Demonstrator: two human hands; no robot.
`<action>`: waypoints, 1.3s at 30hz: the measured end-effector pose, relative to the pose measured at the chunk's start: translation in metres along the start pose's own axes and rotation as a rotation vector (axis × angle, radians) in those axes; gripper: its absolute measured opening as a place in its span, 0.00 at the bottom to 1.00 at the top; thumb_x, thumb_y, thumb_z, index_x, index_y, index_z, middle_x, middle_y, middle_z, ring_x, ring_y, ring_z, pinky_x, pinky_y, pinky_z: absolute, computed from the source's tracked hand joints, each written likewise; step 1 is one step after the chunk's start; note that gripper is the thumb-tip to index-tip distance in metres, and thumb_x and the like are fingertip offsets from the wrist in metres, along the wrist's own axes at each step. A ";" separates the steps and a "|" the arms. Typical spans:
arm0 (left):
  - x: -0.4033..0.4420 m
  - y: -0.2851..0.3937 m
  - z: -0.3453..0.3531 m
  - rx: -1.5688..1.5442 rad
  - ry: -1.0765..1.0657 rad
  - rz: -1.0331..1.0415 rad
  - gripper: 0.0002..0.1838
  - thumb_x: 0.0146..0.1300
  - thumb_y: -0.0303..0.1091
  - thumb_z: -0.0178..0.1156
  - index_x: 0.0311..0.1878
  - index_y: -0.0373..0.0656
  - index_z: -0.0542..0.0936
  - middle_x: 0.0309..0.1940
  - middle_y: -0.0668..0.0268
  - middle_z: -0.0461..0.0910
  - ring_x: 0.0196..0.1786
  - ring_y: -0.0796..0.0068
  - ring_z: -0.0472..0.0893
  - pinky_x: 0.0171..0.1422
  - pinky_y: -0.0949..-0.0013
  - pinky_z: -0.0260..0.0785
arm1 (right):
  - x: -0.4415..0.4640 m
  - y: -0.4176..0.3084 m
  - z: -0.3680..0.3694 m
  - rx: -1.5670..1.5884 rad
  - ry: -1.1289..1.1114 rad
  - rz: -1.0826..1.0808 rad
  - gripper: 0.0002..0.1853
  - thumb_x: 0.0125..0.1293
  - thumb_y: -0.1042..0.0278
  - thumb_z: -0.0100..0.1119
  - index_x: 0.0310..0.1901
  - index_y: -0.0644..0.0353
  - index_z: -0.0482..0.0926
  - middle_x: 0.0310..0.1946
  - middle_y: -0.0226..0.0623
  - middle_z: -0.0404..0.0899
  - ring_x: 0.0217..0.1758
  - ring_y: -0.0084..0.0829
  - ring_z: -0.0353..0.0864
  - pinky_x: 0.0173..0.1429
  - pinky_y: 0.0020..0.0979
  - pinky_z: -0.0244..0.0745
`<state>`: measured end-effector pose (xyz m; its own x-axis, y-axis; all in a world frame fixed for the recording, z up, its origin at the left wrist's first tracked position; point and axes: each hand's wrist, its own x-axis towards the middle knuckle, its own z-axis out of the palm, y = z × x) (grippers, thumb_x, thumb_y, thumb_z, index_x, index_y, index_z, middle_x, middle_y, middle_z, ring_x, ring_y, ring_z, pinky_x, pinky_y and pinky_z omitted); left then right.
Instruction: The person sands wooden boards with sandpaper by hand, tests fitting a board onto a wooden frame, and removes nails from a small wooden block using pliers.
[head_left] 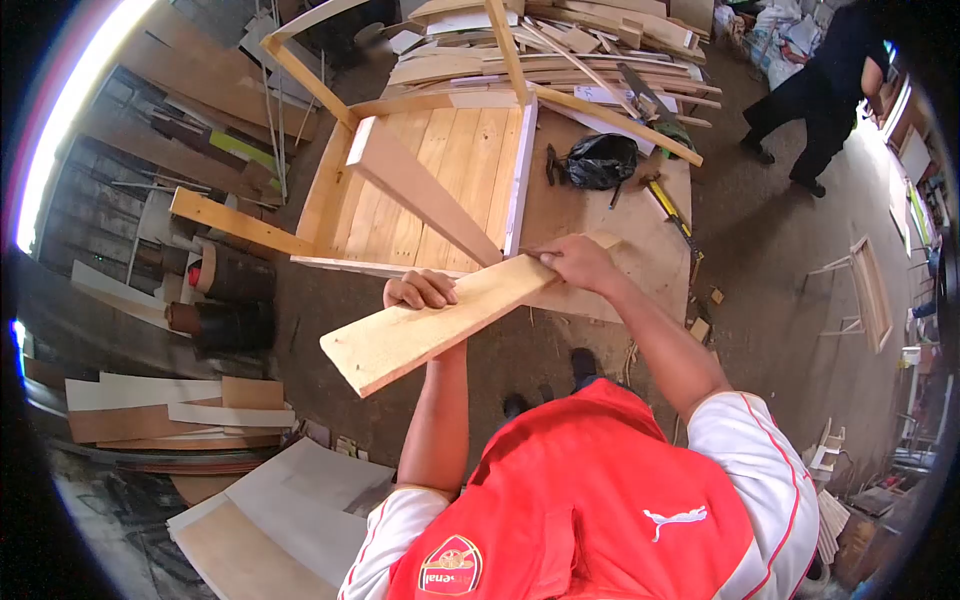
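"Head view: what are the person's two hands on?"

"One pale plank [475, 302], held at a slant above the floor, on the near side of an upturned wooden table frame [460, 140]; the left hand [420, 290] comes up from beneath, its fingers curled over the far edge; the right hand [580, 264] is clamped round the other end, thumb on top."

"Does the plank touch the frame?"

"I cannot tell; it crosses in front of the foot of the near-right leg [425, 192], which hides any contact."

"And the containers?"

"A black plastic bag [600, 160] sits bunched on the sheet of board [580, 215], to the right of the frame; I cannot tell what is in it; a yellow-and-black tool [661, 200] lies near it, outside; farther off, at the top right, pale sacks [785, 42] are heaped near another person [818, 90] in dark clothing; their contents are too small to make out."

"What of the frame's own inside?"

"It lies like a shallow tray, legs up; the rim runs round a planked underside, and the boards run side by side within it."
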<state>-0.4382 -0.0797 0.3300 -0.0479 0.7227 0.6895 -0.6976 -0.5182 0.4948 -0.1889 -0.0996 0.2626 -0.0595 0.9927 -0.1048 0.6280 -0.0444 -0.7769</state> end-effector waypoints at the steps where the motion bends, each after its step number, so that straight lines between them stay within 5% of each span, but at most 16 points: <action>1: -0.004 0.002 -0.005 -0.002 0.032 -0.002 0.20 0.73 0.52 0.57 0.33 0.47 0.66 0.22 0.65 0.71 0.25 0.68 0.75 0.39 0.63 0.71 | -0.005 -0.017 0.001 0.014 -0.011 -0.043 0.17 0.69 0.59 0.56 0.56 0.39 0.86 0.47 0.41 0.88 0.48 0.46 0.87 0.54 0.42 0.79; 4: -0.009 0.005 -0.021 -0.023 0.099 -0.040 0.20 0.73 0.53 0.57 0.34 0.48 0.67 0.23 0.66 0.70 0.28 0.68 0.75 0.42 0.62 0.71 | -0.007 -0.028 0.004 0.061 -0.031 -0.055 0.17 0.68 0.59 0.56 0.56 0.42 0.86 0.47 0.43 0.87 0.49 0.46 0.86 0.56 0.42 0.79; 10: -0.014 0.012 -0.036 0.037 0.230 -0.101 0.22 0.70 0.56 0.58 0.36 0.48 0.67 0.27 0.65 0.72 0.34 0.66 0.76 0.49 0.59 0.71 | -0.001 0.011 0.009 -0.118 0.049 0.269 0.17 0.68 0.58 0.59 0.56 0.48 0.86 0.48 0.43 0.88 0.50 0.41 0.87 0.57 0.37 0.77; 13: -0.017 0.008 -0.055 0.033 0.272 -0.114 0.22 0.71 0.58 0.54 0.37 0.48 0.68 0.29 0.65 0.73 0.37 0.65 0.77 0.56 0.56 0.70 | -0.007 0.005 0.021 -0.167 0.073 0.153 0.16 0.69 0.55 0.57 0.54 0.44 0.87 0.50 0.45 0.86 0.53 0.48 0.85 0.58 0.43 0.78; 15: -0.017 0.007 -0.066 -0.002 0.350 -0.161 0.22 0.72 0.59 0.52 0.37 0.48 0.68 0.28 0.65 0.73 0.37 0.65 0.77 0.57 0.56 0.70 | -0.013 -0.017 0.017 -0.071 0.040 0.125 0.16 0.71 0.59 0.56 0.55 0.46 0.87 0.49 0.43 0.87 0.53 0.43 0.86 0.58 0.40 0.77; 20: -0.010 0.015 -0.072 -0.088 0.657 -0.228 0.42 0.59 0.86 0.41 0.27 0.49 0.73 0.23 0.67 0.76 0.34 0.65 0.80 0.51 0.57 0.73 | -0.011 0.006 0.027 0.036 0.159 0.127 0.16 0.74 0.61 0.55 0.58 0.46 0.86 0.50 0.40 0.88 0.53 0.38 0.86 0.60 0.36 0.77; 22: -0.011 0.018 -0.103 -0.158 0.519 -0.256 0.47 0.55 0.89 0.39 0.40 0.49 0.78 0.38 0.62 0.81 0.47 0.62 0.81 0.60 0.53 0.72 | -0.018 -0.001 0.023 -0.002 0.250 0.176 0.16 0.74 0.60 0.56 0.59 0.46 0.85 0.51 0.39 0.88 0.53 0.37 0.87 0.61 0.34 0.76; 25: 0.011 0.028 -0.063 0.014 0.856 -0.301 0.64 0.46 0.94 0.37 0.77 0.55 0.59 0.77 0.62 0.58 0.79 0.59 0.58 0.82 0.46 0.54 | -0.029 -0.033 0.024 -0.083 0.190 0.230 0.16 0.74 0.59 0.56 0.59 0.42 0.85 0.52 0.38 0.88 0.53 0.38 0.87 0.61 0.34 0.76; 26: 0.009 0.032 -0.067 0.029 0.820 -0.356 0.66 0.45 0.95 0.37 0.80 0.57 0.52 0.80 0.65 0.51 0.81 0.59 0.52 0.84 0.46 0.48 | -0.024 -0.020 0.035 -0.007 0.125 0.172 0.16 0.75 0.59 0.55 0.59 0.41 0.85 0.52 0.38 0.87 0.54 0.39 0.87 0.61 0.35 0.77; 31: -0.013 0.027 -0.082 0.074 0.883 -0.509 0.65 0.46 0.95 0.33 0.83 0.62 0.48 0.83 0.68 0.44 0.83 0.58 0.48 0.86 0.43 0.40 | -0.022 -0.007 0.054 -0.004 -0.001 0.150 0.15 0.74 0.55 0.54 0.57 0.36 0.86 0.51 0.40 0.87 0.54 0.43 0.86 0.60 0.40 0.78; 34: -0.018 0.030 -0.076 0.103 0.946 -0.598 0.65 0.46 0.95 0.31 0.83 0.64 0.47 0.84 0.68 0.42 0.84 0.59 0.46 0.86 0.42 0.38 | -0.029 0.013 0.039 -0.210 -0.031 0.230 0.17 0.71 0.57 0.53 0.55 0.46 0.86 0.53 0.43 0.85 0.55 0.47 0.84 0.59 0.45 0.77; 38: -0.018 0.035 -0.069 0.129 0.941 -0.568 0.64 0.46 0.96 0.27 0.83 0.65 0.44 0.84 0.68 0.41 0.84 0.60 0.44 0.85 0.43 0.41 | -0.033 0.034 0.028 -0.375 -0.058 0.340 0.17 0.68 0.58 0.51 0.51 0.45 0.88 0.47 0.44 0.87 0.50 0.47 0.86 0.55 0.47 0.78; 39: -0.016 0.030 -0.075 0.135 0.978 -0.540 0.62 0.47 0.96 0.27 0.79 0.64 0.49 0.78 0.67 0.48 0.78 0.62 0.50 0.81 0.45 0.47 | -0.031 0.033 0.030 -0.415 -0.075 0.327 0.17 0.68 0.58 0.51 0.50 0.45 0.88 0.46 0.44 0.87 0.49 0.48 0.86 0.54 0.47 0.79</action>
<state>-0.5119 -0.0728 0.2940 -0.3448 0.8845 -0.3143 -0.7161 -0.0314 0.6973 -0.1899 -0.1353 0.2213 0.1451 0.9230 -0.3563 0.8764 -0.2870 -0.3867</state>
